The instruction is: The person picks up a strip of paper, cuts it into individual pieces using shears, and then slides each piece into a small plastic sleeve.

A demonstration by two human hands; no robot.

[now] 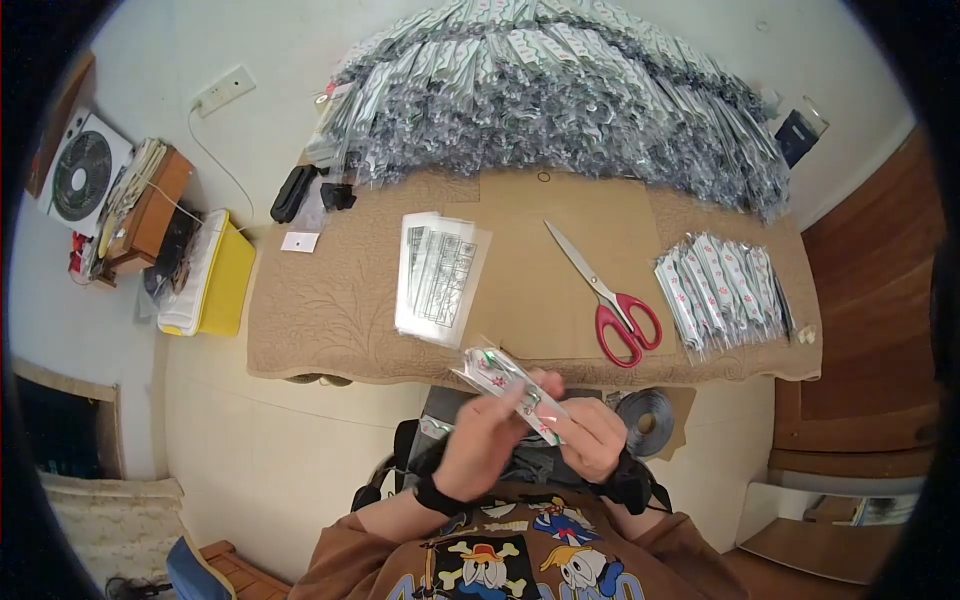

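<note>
Over my lap, just off the front edge of the table, I have a narrow clear-wrapped packet [492, 377] with red and green print on white, slanting from upper left to lower right. My left hand [480, 445] is closed around its middle, a little blurred. The lower right end sits in my right hand [597, 438], whose fingers are curled against it. What is inside the wrapper is too small to make out. Beyond my hands lies a stack of clear bags with printed sheets [437, 280]. Red-handled scissors [610, 300] rest open on a sheet of cardboard [510, 215].
A tall heap of similar packets [560, 110] fills the back of the table. A smaller row of packets [722, 290] lies at the right. A black case [293, 194] is at the left. A grey roll [645, 422] sits below the front edge, and a yellow bin [228, 280] stands left.
</note>
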